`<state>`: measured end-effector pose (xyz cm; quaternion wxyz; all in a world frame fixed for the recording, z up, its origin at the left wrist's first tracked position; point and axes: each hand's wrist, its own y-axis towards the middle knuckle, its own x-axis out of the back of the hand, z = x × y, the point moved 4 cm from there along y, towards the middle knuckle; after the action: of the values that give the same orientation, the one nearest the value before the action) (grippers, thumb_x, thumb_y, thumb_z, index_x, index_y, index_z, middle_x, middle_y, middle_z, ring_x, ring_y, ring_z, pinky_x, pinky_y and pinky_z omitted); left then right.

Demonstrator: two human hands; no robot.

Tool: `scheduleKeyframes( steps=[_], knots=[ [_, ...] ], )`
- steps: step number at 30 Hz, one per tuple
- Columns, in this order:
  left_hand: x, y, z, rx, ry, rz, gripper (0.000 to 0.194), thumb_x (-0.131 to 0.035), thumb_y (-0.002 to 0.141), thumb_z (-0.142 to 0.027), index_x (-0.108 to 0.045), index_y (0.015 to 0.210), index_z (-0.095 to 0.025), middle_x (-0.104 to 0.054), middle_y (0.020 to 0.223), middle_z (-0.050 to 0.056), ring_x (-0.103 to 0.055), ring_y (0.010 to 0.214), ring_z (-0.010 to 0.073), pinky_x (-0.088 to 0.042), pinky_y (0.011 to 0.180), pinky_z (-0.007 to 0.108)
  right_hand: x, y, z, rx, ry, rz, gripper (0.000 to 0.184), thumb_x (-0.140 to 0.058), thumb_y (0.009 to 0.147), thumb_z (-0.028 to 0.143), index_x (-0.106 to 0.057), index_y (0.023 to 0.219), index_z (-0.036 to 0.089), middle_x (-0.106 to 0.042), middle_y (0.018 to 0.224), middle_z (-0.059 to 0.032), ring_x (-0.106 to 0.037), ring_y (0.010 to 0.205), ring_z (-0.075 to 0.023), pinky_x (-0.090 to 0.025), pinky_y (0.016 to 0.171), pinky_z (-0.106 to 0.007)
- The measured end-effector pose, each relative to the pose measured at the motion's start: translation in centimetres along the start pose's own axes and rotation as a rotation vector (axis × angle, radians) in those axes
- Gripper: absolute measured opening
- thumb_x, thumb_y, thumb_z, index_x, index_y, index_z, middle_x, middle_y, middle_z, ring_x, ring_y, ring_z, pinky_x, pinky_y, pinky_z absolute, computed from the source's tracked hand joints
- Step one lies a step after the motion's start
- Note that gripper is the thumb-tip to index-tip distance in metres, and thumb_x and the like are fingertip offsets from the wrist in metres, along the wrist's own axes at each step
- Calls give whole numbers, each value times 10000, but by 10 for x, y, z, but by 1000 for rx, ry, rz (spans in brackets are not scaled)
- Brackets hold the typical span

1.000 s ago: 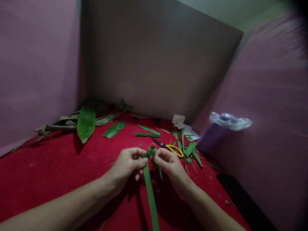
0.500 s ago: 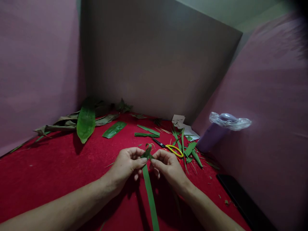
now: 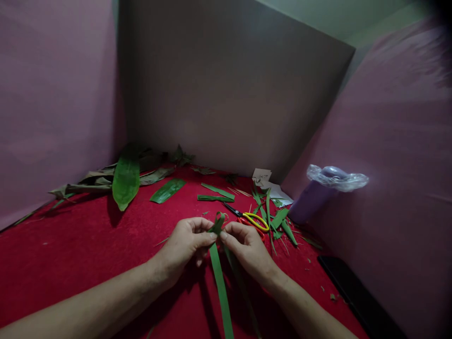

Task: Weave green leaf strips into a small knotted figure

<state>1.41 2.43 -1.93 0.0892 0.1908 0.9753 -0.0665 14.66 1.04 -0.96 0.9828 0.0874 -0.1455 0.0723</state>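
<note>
My left hand (image 3: 192, 240) pinches a green leaf strip (image 3: 221, 292) that is folded into a small loop at its top. From the left fingers one flat end of the strip hangs down toward me. My right hand (image 3: 245, 242) is closed on the other side of the same folded part, thumb and index finger pressed together. A second, darker length hangs below the right fingers. Just beyond the right hand lie scissors (image 3: 249, 217) with dark blades and yellow and red handles. The fingers partly hide how the folds cross.
Cut leaf pieces (image 3: 278, 219) lie right of the scissors, near white paper (image 3: 277, 193). A purple container (image 3: 312, 200) with clear plastic on top stands by the right wall, a black flat object (image 3: 356, 294) nearer me. Large leaves (image 3: 126, 181) rest at the back left on red cloth (image 3: 88, 249).
The loop at the top of the strip has turned and become narrower. My right fingers have shifted slightly toward the left hand, and more of the red scissor handle shows.
</note>
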Motion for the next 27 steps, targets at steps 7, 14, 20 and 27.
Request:
scheduleKeyframes(
  steps=[7,14,20,27],
  knots=[
    [0,0,0,-34,75,-66,126,-612,673,-245,-529,697,-153,-445,444,-88,-356,324,41,-307,302,151,11,-9,16,168,-176,-306,163,-502,849,327,-532,771,187,-549,719,7,-507,670,-126,-398,619,-237],
    [-7,-4,-5,-41,154,-44,115,-601,669,-239,-515,665,-162,-445,410,-95,-354,291,41,-289,279,147,8,-12,20,202,-266,-329,119,-542,827,311,-531,815,193,-555,682,10,-500,611,-124,-381,570,-246],
    [-7,-4,-6,-45,154,-59,113,-612,659,-239,-531,669,-161,-454,417,-93,-362,285,43,-298,277,151,10,-10,17,193,-260,-353,158,-508,843,298,-525,726,193,-544,667,8,-498,623,-125,-386,586,-247],
    [-9,-5,-6,-51,174,-68,90,-610,663,-222,-545,669,-160,-457,414,-93,-356,283,41,-284,274,147,11,-12,20,233,-333,-356,100,-531,832,298,-538,819,199,-514,679,15,-469,609,-123,-375,580,-245]
  ],
)
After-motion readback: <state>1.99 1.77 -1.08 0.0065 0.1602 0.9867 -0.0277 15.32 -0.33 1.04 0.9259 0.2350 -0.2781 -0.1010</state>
